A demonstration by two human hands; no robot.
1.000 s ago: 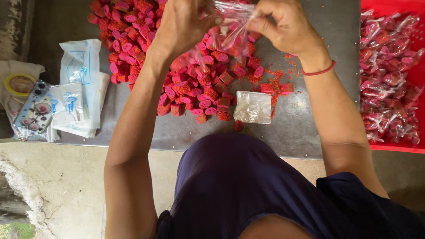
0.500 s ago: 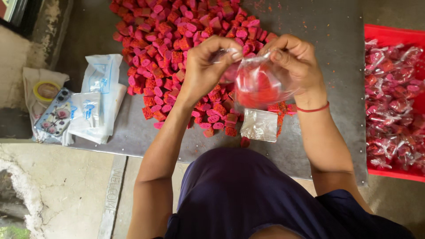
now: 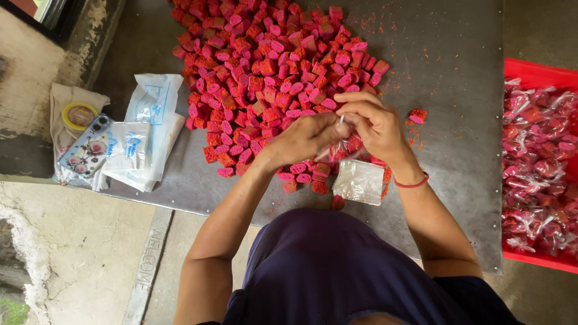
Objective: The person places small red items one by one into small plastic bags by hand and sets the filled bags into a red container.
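Our left hand [image 3: 304, 137]: we pinch it shut on the neck of a small clear bag [image 3: 344, 148], fingers pressed together at the top of it.
Our right hand [image 3: 373, 123]: we close it on the same bag from the other side, fingertips meeting the left hand's; a red band sits at that wrist.
The bag in hand: it hangs just above the near edge of the heap, and red pieces show through the plastic; we cannot tell whether the neck is already tied.
What we judge as done: the red tray [image 3: 533, 72] at our right holds a thick layer of filled, closed packets [image 3: 539, 168], so many packets are finished.
What we judge as left: the heap of red and pink pieces [image 3: 271, 78] covers much of the metal table [image 3: 457, 108], so plenty is still unpacked; one piece [image 3: 416, 115] lies apart, just right of our hands.
Next bags: a small stack of empty clear bags [image 3: 360, 180] lies flat below our hands, touching the heap's near edge.
Off to the left: white plastic packs [image 3: 150, 120], a phone [image 3: 90, 147] and a roll of tape [image 3: 79, 115] rest at the table's edge, well apart from our hands.
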